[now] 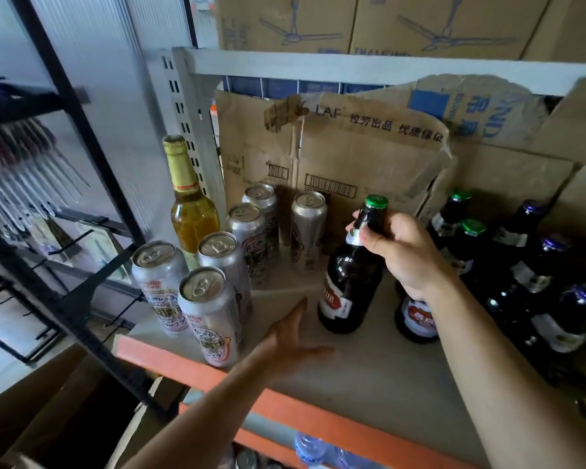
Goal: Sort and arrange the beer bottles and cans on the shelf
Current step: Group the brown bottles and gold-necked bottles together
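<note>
My right hand (pixel 398 252) grips the neck of a dark green-capped beer bottle (pixel 351 282), which stands tilted on the shelf board (pixel 369 367). My left hand (pixel 286 336) is open, fingers flat over the board just left of that bottle, beside the nearest silver can (pixel 210 316). Several silver cans (pixel 247 238) stand in rows at the left. A clear bottle of yellow beer with a gold neck (pixel 190 204) stands behind them. Several dark bottles with green and purple caps (pixel 521 272) are grouped at the right, one red-labelled bottle (pixel 416 319) partly hidden by my right arm.
Torn cardboard boxes (pixel 352 154) line the back of the shelf. The orange front rail (pixel 190 367) edges the board. A grey upright post (pixel 186 106) stands at the left. A black wire rack (pixel 65 265) is further left. Water bottles (pixel 310 450) sit below.
</note>
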A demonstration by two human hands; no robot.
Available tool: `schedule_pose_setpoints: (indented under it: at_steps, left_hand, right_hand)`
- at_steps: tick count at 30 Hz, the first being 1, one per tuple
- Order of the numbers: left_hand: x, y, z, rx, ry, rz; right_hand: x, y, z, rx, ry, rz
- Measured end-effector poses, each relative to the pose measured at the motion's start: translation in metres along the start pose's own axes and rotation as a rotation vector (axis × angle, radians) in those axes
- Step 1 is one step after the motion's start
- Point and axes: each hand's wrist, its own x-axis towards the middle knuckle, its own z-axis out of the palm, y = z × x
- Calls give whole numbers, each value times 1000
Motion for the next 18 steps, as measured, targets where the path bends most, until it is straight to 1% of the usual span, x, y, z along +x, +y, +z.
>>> schedule_pose_setpoints:
  at_steps: [4, 7, 9, 11, 13, 16, 18]
  left_hand:
    - [-12, 16, -12, -377, -164, 126]
    - [-24, 43, -22, -404, -259, 215]
    - [-29, 52, -25, -403, -253, 241]
    - [-36, 59, -25, -380, -217, 253]
    - [-43, 62, -20, -353, -162, 255]
    - [-50, 60, -13, -283, -57, 198]
    - [-50, 55, -10, -170, 44, 133]
  right_hand:
    - [-9, -27, -2, 306, -40, -50]
    - [-12, -38, 0, 482, -18, -19]
    - [-14, -42, 1, 539, 5, -2]
    - [-14, -42, 2, 501, 58, 7]
    - [-14, -41, 1, 410, 134, 15]
    - [-17, -40, -5, 126, 188, -62]
    - [-20, -39, -8, -9, 234, -72]
